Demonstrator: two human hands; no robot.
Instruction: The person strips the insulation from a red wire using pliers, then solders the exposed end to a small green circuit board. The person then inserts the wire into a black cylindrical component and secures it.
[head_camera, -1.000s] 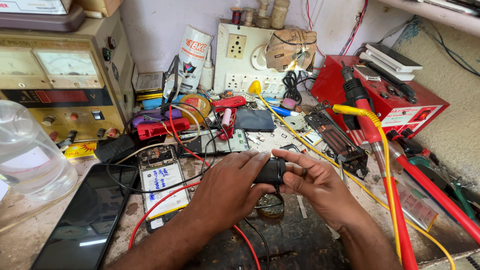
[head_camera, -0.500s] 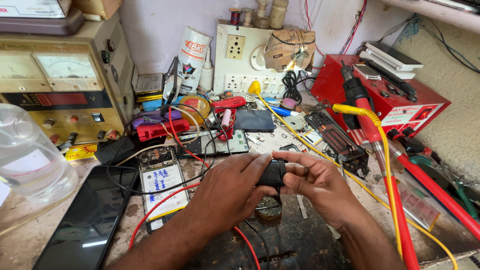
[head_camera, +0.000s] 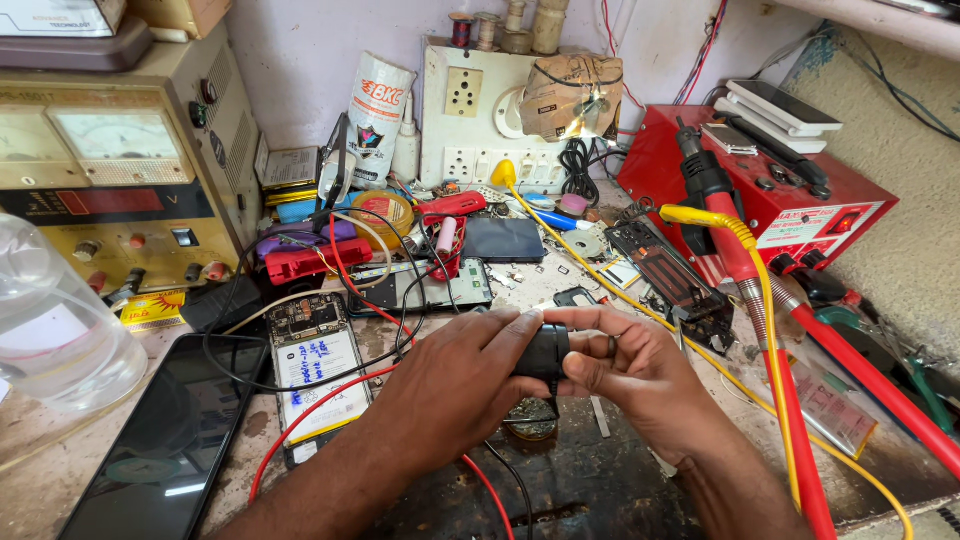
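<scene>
Black cylindrical part (head_camera: 543, 352) held between both hands over centre of workbench (head_camera: 620, 490), just above a small round tin (head_camera: 530, 418). Left hand (head_camera: 450, 385) wraps fingers over the part's left end; right hand (head_camera: 630, 370) pinches its right end w/ thumb and fingertips. Hands close together, both clamped on the part; what kind of part it is cannot be told. Red wire (head_camera: 320, 410) and black wire (head_camera: 400, 330) run under the left forearm. Left of hands: opened phone (head_camera: 315, 365) w/ white battery exposed, then dark smartphone (head_camera: 160, 450) lying screen-up. Clear plastic bottle (head_camera: 50, 330) at far left, in front of beige bench power supply (head_camera: 110, 170) w/ analog meters. Right of hands: red-handled hot-air wand (head_camera: 735, 250) w/ yellow cable, resting beside red rework station (head_camera: 790, 200). Rear: white socket board (head_camera: 470, 120) on wall.
</scene>
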